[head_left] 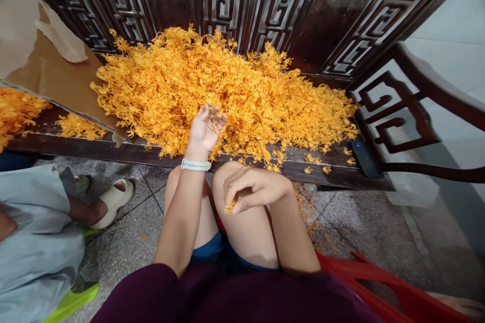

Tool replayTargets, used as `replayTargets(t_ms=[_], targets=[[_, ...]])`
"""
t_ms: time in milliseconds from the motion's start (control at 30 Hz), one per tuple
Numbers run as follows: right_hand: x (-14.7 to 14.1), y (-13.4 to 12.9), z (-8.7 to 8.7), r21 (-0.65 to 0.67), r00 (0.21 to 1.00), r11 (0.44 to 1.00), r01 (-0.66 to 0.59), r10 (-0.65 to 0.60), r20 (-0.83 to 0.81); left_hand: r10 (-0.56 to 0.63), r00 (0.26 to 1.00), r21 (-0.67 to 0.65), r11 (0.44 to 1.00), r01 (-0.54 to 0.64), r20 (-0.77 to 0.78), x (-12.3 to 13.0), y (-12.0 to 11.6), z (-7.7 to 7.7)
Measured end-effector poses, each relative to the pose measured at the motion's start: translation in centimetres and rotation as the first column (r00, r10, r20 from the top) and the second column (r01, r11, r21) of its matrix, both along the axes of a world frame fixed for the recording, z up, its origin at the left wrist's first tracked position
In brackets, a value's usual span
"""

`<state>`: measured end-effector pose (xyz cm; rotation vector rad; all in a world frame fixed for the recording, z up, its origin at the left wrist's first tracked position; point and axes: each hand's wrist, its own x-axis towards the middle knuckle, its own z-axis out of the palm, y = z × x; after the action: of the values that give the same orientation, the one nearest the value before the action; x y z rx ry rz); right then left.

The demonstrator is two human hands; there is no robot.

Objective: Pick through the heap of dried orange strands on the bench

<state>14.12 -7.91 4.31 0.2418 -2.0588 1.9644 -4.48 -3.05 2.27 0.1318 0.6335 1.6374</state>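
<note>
A big heap of small orange branching pieces [178, 75], plastic-looking, lies on the dark wooden bench. At the heap's front edge is my left hand [204, 131], palm turned up and fingers loosely curled around a thin orange piece [215, 124]. My right hand [259, 186] hovers over my knee, thumb and fingers pinched on a small orange piece [229, 209]. Its exact shape is too small to make out.
A torn cardboard sheet [71, 81] leans at the left, with more orange pieces [22, 111] beyond it. A dark phone-like object [367, 157] rests near the bench's right end. Another person's sandalled foot [115, 202] is at the left. A red stool [379, 277] shows behind me.
</note>
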Motion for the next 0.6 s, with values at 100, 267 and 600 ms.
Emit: replayTargets(t_ms=[100,267,600], targets=[[0.7,1.1,-0.7,-0.451,0.879,0.844,0.292,-0.422,-0.22,-0.012,0.994,0.053,0.999,0.006,0.109,-0.6,-0.7,1.1],[1.4,2.9,-2.6,-0.798,0.486,0.23,0.556,-0.87,0.088,0.106,0.991,0.186,0.978,-0.089,-0.085,-0.3,-2.5,1.9],[-3.1,1.9,-4.4,-0.467,0.594,0.392,0.793,-0.666,0.451,-0.129,0.928,0.255,0.94,0.226,-0.349,1.0,-4.2,1.3]])
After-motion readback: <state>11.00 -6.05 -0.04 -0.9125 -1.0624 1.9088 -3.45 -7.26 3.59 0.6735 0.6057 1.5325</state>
